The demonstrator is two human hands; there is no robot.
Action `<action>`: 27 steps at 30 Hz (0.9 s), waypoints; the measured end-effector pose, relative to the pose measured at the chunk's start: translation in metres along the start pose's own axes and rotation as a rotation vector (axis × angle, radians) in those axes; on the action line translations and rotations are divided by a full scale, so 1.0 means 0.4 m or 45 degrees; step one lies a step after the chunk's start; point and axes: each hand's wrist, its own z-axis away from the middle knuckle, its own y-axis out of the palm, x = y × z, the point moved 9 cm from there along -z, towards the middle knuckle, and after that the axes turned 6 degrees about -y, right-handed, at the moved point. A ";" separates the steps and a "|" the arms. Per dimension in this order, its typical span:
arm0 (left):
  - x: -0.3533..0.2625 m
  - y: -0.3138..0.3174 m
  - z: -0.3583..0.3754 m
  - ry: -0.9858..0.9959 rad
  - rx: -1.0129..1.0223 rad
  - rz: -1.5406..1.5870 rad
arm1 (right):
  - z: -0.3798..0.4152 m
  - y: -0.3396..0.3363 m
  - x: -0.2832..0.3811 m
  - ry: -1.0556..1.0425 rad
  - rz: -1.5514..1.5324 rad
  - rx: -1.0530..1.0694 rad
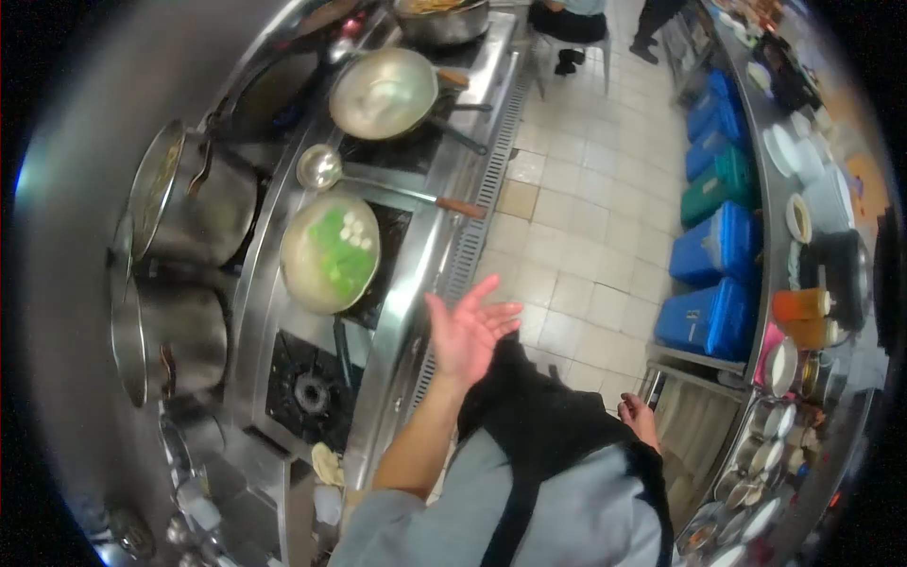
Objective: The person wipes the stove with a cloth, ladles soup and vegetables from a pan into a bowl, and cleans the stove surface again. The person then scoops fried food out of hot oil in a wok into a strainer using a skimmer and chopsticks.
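My left hand (468, 329) is raised beside the stove edge, palm up and fingers spread, holding nothing. Nearest to it is a pan (297, 283) on a burner, with green leafy vegetables (342, 260) and several white pieces (353, 230) inside. A ladle (389, 189) with a wooden handle lies behind that pan, its bowl on the stove and its handle reaching over the front edge. My right hand (641, 420) hangs low by my side near the right-hand counter. Its fingers are loosely bent and slightly apart, and nothing shows in them.
A wok (383, 93) sits on the rear burner, its handles jutting toward the aisle. Large steel pots (213, 208) line the left. Blue bins (704, 319) and a green bin (715, 184) stand under the right counter, which carries bowls and sauce bottles (801, 304). Someone sits on a chair (569, 26) ahead.
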 end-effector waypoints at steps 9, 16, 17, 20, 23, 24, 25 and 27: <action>-0.053 0.196 -0.091 0.461 0.210 -0.794 | 0.004 0.087 -0.183 0.083 0.008 0.085; 0.022 0.360 0.015 0.472 0.045 -1.023 | 0.009 0.021 -0.169 0.089 -0.044 0.024; 0.024 0.388 0.031 0.606 0.139 -1.047 | 0.003 0.008 -0.154 0.045 -0.029 0.010; 0.045 0.464 0.079 0.788 0.241 -1.083 | -0.010 -0.033 -0.168 0.021 -0.053 -0.011; 0.075 0.498 0.106 0.849 0.256 -1.101 | -0.016 -0.054 -0.186 0.011 -0.075 -0.038; 0.085 0.499 0.115 0.861 0.256 -1.099 | -0.011 -0.057 -0.188 -0.016 -0.049 -0.055; 0.093 0.502 0.122 0.859 0.263 -1.102 | -0.004 -0.058 -0.193 -0.016 -0.054 -0.059; 0.109 0.517 0.129 0.857 0.303 -1.106 | 0.005 -0.058 -0.199 -0.016 -0.055 -0.039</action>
